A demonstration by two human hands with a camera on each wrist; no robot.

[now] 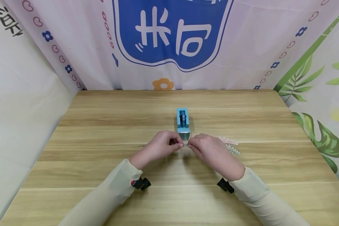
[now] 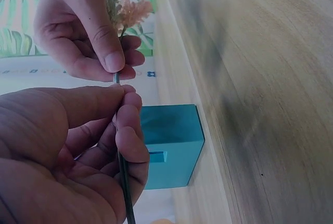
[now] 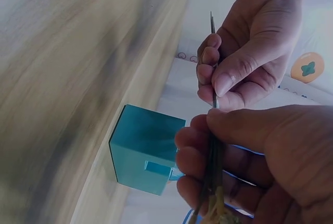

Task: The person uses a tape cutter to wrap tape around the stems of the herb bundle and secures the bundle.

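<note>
Both hands hold a thin bundle of artificial flower stems in front of a blue tape dispenser (image 1: 183, 121). My left hand (image 1: 164, 145) pinches the dark stems (image 2: 125, 187) between thumb and fingers, and their bare ends stick out past it. Close beside it, my right hand (image 1: 212, 150) grips the same stems nearer the blooms. In the head view the pink flower head (image 1: 228, 141) and the pale green flower head (image 1: 233, 149) show beyond the right hand. A short light band of stem (image 2: 116, 77) is visible between the two hands.
The tape dispenser stands upright on the wooden table (image 1: 175, 204), just beyond the fingertips, with a tape roll (image 1: 182, 117) in it. A printed curtain (image 1: 87, 62) hangs behind the table's far edge. Each wrist carries a small black camera (image 1: 141, 184).
</note>
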